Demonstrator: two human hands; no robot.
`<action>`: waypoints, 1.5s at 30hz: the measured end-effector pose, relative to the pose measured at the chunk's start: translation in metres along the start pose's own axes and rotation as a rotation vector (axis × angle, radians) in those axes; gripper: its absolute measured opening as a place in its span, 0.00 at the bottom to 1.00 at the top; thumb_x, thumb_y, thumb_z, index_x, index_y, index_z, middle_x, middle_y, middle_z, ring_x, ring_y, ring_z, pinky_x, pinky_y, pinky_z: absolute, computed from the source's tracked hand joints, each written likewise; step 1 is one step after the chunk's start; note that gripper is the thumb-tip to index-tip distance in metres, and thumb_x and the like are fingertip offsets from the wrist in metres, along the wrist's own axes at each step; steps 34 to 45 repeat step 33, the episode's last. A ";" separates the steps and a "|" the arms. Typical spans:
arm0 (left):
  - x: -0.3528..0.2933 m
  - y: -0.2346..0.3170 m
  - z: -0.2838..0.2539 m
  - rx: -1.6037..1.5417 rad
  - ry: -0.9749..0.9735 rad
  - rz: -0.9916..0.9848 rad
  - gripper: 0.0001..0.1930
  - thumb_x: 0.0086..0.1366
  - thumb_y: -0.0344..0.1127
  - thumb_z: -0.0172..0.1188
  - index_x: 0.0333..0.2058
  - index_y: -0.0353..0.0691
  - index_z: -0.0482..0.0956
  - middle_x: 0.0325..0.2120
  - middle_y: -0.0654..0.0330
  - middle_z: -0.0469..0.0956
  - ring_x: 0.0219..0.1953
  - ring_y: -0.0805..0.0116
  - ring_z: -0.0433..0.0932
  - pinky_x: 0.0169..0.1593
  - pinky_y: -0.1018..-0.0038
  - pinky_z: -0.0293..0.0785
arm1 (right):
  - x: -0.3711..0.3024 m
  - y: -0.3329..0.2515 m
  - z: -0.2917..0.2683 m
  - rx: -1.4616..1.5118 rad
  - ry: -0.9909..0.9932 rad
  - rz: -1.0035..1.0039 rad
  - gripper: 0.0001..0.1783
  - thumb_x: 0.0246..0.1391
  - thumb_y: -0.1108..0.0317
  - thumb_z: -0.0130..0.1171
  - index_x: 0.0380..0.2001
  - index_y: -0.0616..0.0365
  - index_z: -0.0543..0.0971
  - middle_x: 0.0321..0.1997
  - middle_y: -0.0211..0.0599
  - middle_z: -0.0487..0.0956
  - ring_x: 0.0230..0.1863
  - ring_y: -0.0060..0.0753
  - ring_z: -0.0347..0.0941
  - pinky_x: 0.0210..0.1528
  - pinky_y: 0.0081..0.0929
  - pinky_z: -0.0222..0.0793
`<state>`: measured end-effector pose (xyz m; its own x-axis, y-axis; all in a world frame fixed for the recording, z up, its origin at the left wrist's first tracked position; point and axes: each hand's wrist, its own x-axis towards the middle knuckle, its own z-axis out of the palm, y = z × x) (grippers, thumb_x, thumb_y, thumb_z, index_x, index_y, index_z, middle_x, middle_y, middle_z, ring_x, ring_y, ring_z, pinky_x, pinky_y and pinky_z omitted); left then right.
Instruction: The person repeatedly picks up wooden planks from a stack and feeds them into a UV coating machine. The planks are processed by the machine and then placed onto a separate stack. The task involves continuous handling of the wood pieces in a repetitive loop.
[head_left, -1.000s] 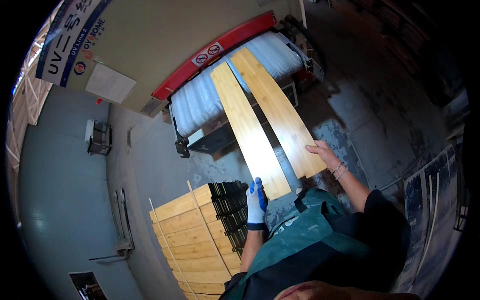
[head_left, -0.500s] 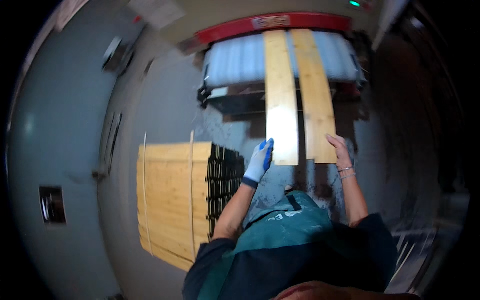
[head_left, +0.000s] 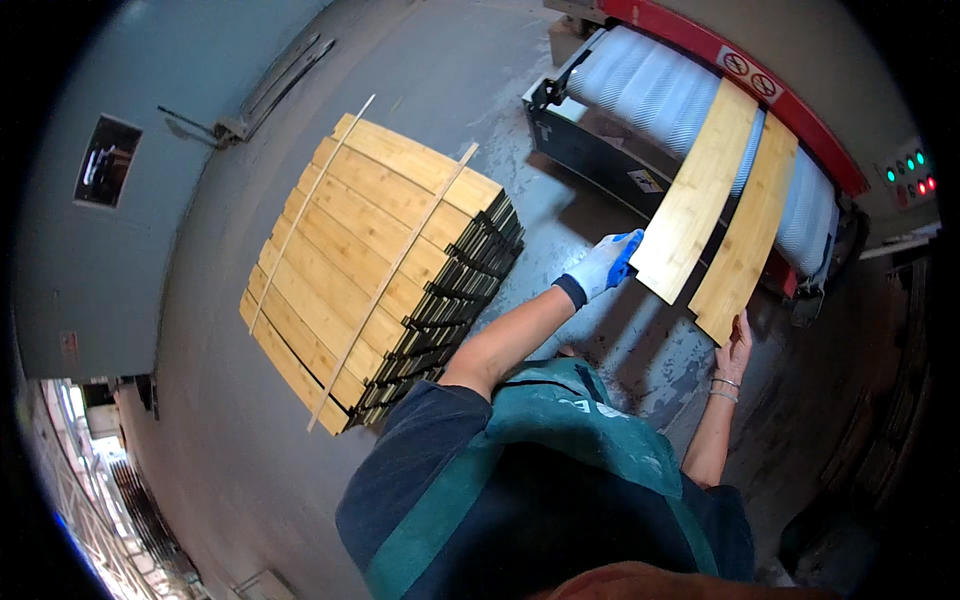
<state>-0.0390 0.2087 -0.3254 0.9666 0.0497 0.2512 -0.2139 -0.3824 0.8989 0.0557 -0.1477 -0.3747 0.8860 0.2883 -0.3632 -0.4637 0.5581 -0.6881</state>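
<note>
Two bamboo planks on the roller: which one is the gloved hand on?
The left pale bamboo plank: the white-and-blue gloved left hand grips its near end. The bare right hand holds the right plank.

Open grey floor (head_left: 420, 60) lies between the strapped stack of bamboo boards (head_left: 370, 270) and the roller machine (head_left: 690, 110), leaving a clear lane on the left hand (head_left: 600, 265) side. Two long boards, the left board (head_left: 700, 190) and the right board (head_left: 748, 230), overhang the machine's near edge and block passage above it; the left hand touches the first, the right hand (head_left: 737, 345) the second. Beyond the boards the red guard bar (head_left: 760, 75) closes off the machine's far side.
</note>
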 end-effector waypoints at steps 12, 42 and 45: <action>-0.131 -0.054 -0.140 -0.645 0.282 -0.673 0.22 0.72 0.45 0.50 0.53 0.32 0.74 0.45 0.56 0.80 0.45 0.68 0.79 0.51 0.73 0.73 | 0.012 0.012 0.014 0.243 0.145 -0.111 0.32 0.63 0.48 0.52 0.59 0.64 0.67 0.64 0.43 0.68 0.60 0.44 0.68 0.62 0.42 0.61; -0.404 -0.222 -0.589 1.399 -0.028 -1.043 0.22 0.61 0.46 0.53 0.54 0.51 0.70 0.44 0.59 0.73 0.47 0.59 0.74 0.39 0.54 0.67 | -0.069 0.284 0.214 -0.925 0.087 0.567 0.13 0.62 0.63 0.51 0.38 0.65 0.75 0.39 0.47 0.81 0.32 0.41 0.81 0.31 0.36 0.81; -0.404 -0.222 -0.589 1.399 -0.028 -1.043 0.22 0.61 0.46 0.53 0.54 0.51 0.70 0.44 0.59 0.73 0.47 0.59 0.74 0.39 0.54 0.67 | -0.069 0.284 0.214 -0.925 0.087 0.567 0.13 0.62 0.63 0.51 0.38 0.65 0.75 0.39 0.47 0.81 0.32 0.41 0.81 0.31 0.36 0.81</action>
